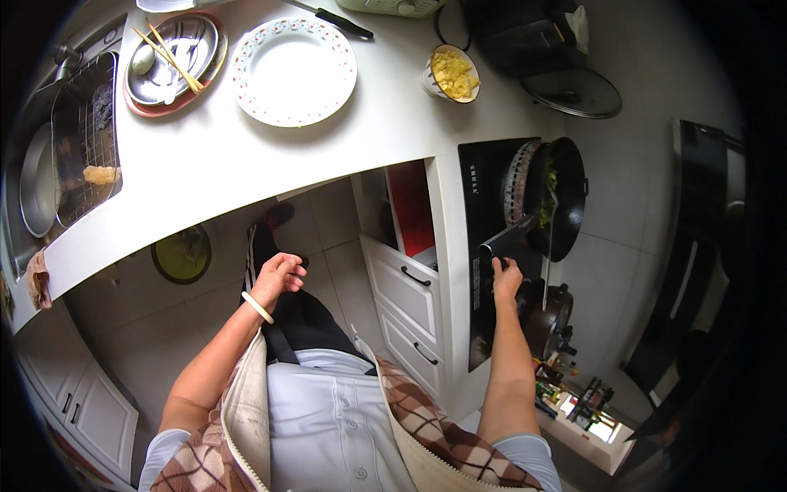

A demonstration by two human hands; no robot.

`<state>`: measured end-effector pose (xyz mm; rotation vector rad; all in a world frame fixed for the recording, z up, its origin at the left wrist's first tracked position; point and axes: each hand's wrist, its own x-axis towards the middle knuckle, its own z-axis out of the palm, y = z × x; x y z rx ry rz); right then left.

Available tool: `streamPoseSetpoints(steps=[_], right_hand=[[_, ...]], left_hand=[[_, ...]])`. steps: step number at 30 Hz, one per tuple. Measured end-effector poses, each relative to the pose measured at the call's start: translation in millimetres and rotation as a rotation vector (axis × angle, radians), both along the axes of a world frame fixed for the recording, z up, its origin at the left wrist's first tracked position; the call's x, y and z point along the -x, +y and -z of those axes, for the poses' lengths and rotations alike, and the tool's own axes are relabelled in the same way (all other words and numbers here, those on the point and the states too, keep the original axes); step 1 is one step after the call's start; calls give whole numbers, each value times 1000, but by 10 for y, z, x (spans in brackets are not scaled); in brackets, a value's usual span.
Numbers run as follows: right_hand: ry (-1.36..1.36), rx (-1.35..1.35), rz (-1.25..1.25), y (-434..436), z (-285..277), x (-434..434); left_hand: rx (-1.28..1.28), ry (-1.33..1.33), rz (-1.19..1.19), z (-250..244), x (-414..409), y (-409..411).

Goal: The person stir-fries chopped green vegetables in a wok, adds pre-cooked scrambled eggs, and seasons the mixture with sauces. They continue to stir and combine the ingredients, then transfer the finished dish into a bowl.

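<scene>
My right hand (507, 281) is at the black cooktop (482, 344), thumb and fingers around a small dark part that looks like a control knob, mostly hidden by the fingers. Just beyond it is the end of the black handle (509, 237) of a wok (569, 215). Green food (549, 178) lies in the wok, and a metal cooking utensil (552, 246) leans out over its rim. My left hand (281, 280), a pale bangle (257, 307) at its wrist, hovers before my body with loosely curled fingers and holds nothing.
A bowl of chopped yellow food (454, 75), a flowered plate (295, 72), a black-handled knife (344, 23) and a metal dish with chopsticks (175, 58) stand on the counter. A glass lid (575, 95) leans behind. One drawer (412, 227) is pulled out below. The sink (46, 147) holds a wire basket.
</scene>
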<state>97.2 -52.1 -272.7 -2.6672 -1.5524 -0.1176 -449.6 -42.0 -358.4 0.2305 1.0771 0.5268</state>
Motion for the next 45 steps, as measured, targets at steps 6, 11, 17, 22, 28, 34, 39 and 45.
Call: streamPoseSetpoints(steps=[6, 11, 17, 22, 28, 34, 39, 45], right_hand=[[81, 105, 120, 72, -136, 173], [82, 104, 105, 81, -191, 246], [81, 121, 103, 88, -200, 238], [64, 121, 149, 110, -309, 419], [219, 17, 145, -345, -600, 816], [36, -452, -122, -397, -1830, 1196], [145, -82, 370, -120, -2000, 448], [836, 37, 573, 109, -1635, 150]], left_hand=[[1, 12, -27, 39, 34, -64], [-9, 9, -27, 13, 33, -69], [-5, 9, -53, -7, 11, -48], [-100, 35, 15, -127, -106, 43], [-573, -182, -19, -806, -757, 1115], [-361, -136, -79, -1140, -1543, 2969], [-343, -9, -4, -862, -1881, 3750], [-175, -115, 243, -451, -1929, 4159]])
